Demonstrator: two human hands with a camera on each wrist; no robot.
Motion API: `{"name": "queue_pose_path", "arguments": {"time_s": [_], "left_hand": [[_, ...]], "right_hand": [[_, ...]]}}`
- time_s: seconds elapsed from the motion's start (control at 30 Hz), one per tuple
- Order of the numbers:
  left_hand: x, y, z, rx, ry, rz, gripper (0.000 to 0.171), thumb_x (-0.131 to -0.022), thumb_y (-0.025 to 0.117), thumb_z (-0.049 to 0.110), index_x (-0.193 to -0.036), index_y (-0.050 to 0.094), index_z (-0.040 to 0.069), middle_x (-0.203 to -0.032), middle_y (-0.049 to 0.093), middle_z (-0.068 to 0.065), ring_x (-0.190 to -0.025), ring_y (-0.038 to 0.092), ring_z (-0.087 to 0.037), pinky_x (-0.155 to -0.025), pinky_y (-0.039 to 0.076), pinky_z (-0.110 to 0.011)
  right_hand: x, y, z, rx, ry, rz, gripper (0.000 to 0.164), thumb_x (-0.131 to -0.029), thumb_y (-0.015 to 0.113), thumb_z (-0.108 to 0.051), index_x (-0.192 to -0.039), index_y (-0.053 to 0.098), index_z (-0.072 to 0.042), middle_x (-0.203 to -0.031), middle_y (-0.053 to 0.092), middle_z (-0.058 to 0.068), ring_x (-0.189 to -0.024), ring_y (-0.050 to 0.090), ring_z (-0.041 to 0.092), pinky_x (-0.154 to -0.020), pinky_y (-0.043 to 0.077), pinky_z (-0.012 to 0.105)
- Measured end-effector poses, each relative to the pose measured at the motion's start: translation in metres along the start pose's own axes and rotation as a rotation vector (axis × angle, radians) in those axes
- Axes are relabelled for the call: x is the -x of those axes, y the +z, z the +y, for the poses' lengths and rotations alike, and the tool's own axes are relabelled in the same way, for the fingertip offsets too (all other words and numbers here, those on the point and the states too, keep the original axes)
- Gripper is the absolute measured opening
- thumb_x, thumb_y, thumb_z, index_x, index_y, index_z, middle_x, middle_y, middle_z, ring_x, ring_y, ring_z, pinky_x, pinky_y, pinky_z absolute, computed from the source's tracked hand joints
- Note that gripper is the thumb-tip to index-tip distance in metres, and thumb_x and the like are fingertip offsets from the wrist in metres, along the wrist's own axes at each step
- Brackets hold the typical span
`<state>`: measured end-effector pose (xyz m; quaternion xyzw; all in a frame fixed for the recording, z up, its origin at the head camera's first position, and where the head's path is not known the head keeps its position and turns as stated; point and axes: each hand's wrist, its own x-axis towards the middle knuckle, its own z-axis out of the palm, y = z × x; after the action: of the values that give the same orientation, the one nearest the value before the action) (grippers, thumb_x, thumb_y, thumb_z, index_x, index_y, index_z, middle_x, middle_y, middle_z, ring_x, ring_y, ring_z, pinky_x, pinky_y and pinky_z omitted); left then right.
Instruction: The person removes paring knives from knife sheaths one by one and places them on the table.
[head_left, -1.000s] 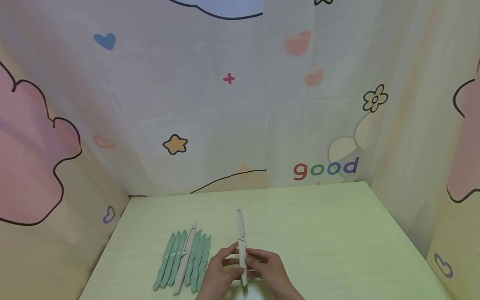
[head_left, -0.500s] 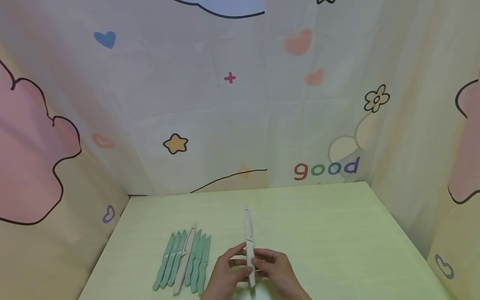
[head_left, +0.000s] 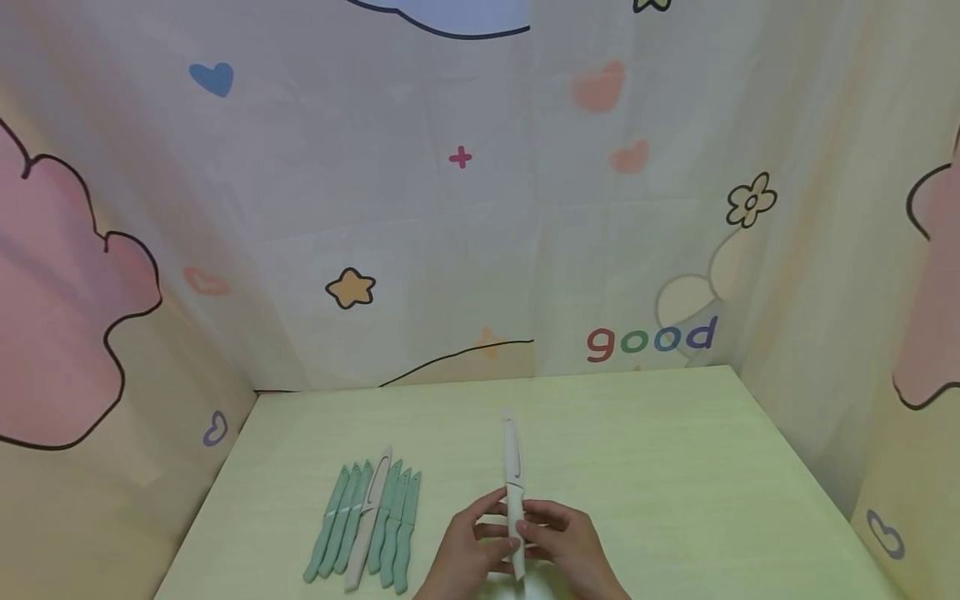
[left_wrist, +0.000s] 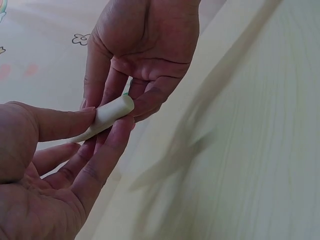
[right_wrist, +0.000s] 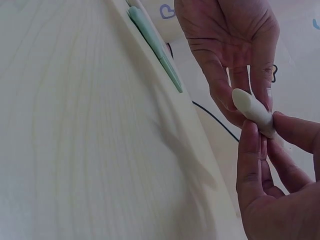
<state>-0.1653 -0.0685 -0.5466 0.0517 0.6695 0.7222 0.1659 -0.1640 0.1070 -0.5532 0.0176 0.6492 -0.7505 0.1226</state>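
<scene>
A white-handled knife (head_left: pixel 513 454) points away from me, raised over the table in the head view. My left hand (head_left: pixel 468 546) pinches its handle from the left, between thumb and fingertips. From the other side my right hand (head_left: pixel 566 543) pinches the same handle. The butt of the handle (left_wrist: pixel 116 111) faces the left wrist camera, with fingers of both hands around it. In the right wrist view the handle (right_wrist: pixel 252 109) appears end-on too, and the blade is mostly hidden behind the hands.
Left of my hands lies a row of several green knives (head_left: pixel 403 533), side by side with tips pointing away. A larger white knife (head_left: pixel 366 533) lies among them. The pale table (head_left: pixel 645 467) meets a printed curtain (head_left: pixel 420 208) at its back edge.
Both hands and the white-handled knife have shifted to the right in the head view, keeping the same grip. The row of knives stays where it was.
</scene>
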Motion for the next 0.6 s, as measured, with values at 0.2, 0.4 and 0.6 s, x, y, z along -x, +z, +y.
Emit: {"name": "queue_pose_path", "arguments": {"time_s": [0.2,0.4,0.6], "left_hand": [[-0.002,0.010,0.000,-0.030,0.008,-0.003,0.064,-0.083,0.070,-0.004,-0.136,0.053,0.025,-0.119,0.053,-0.012,-0.094,0.061,-0.023,-0.062,0.062,-0.041],[-0.003,0.015,0.001,-0.038,0.000,0.007,0.064,-0.081,0.070,-0.007,-0.135,0.054,0.024,-0.118,0.053,-0.011,-0.093,0.061,-0.022,-0.061,0.062,-0.040],[-0.005,0.018,0.000,-0.040,-0.007,0.010,0.065,-0.080,0.070,-0.008,-0.135,0.054,0.024,-0.117,0.054,-0.010,-0.093,0.061,-0.021,-0.060,0.062,-0.040]], "right_hand": [[0.006,-0.007,-0.006,0.015,-0.001,0.012,0.047,-0.088,0.072,-0.018,-0.125,0.058,0.007,-0.106,0.068,0.013,-0.093,0.063,0.026,-0.074,0.061,0.039],[0.008,-0.012,-0.005,0.013,0.008,0.004,0.047,-0.089,0.071,-0.018,-0.126,0.057,0.007,-0.107,0.068,0.014,-0.093,0.064,0.026,-0.074,0.061,0.039],[0.007,-0.014,-0.008,0.012,0.026,-0.004,0.045,-0.089,0.070,-0.015,-0.124,0.057,0.010,-0.107,0.069,0.014,-0.092,0.064,0.026,-0.074,0.061,0.038]]}}
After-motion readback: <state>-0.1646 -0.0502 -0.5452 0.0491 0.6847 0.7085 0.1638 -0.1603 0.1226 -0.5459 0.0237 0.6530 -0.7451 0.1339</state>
